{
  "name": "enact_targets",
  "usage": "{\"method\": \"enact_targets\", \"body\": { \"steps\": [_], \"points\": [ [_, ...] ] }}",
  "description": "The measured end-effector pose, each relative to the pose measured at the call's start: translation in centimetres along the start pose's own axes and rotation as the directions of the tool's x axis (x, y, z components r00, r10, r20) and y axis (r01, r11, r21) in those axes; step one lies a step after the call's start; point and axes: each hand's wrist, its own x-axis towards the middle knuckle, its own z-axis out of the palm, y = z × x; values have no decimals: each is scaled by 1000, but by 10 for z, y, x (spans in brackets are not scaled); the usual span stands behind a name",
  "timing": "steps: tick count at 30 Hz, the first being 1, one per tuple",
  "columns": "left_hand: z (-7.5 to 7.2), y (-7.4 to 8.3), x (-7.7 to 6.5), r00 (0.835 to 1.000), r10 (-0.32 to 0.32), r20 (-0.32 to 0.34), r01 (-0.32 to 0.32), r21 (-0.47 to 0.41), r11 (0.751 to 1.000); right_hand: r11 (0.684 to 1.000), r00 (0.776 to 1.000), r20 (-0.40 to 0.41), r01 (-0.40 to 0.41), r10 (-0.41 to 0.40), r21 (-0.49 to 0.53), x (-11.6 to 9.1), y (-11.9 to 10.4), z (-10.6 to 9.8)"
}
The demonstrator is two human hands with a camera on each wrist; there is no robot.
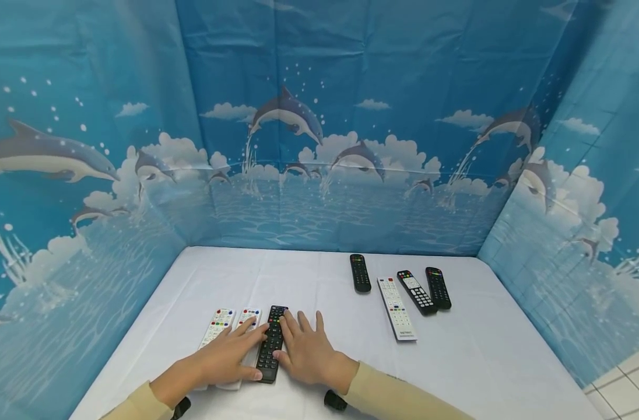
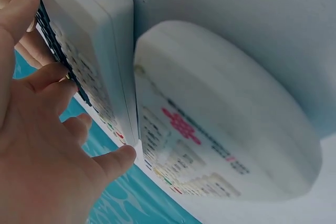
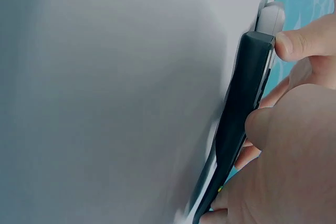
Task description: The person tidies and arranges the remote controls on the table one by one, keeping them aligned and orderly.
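The black remote lies at the lower frame, just left of centre, touched by the left hand and right hand, both spread wide, not wrapped round it, so uneven pushing could skew it into the neighbouring white remote.

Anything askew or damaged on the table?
No visible damage or spill. Slightly askew: the white-keyed black remote slants toward the rightmost black remote, near ends close together, while the leftmost black remote and its two white neighbours lie side by side.
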Motion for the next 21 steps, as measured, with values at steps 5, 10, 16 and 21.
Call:
{"method": "enact_targets", "body": {
  "steps": [5,10,16,21],
  "points": [
    [1,-1,-2,1000,-11,7,11,-1,1000,1000,1000,-1,16,-16,0,-3,-3,0],
    [2,-1,-4,1000,-11,5,11,0,1000,1000,1000,5,30,-30,-2,-5,-5,-1],
    [1,-1,-3,1000,-6,3,6,3,1000,1000,1000,0,25,-25,-7,-5,-4,-2],
    [1,-1,-3,1000,-6,2,6,13,1000,999,999,-11,38,-38,24,-5,-5,-3]
  ]
}}
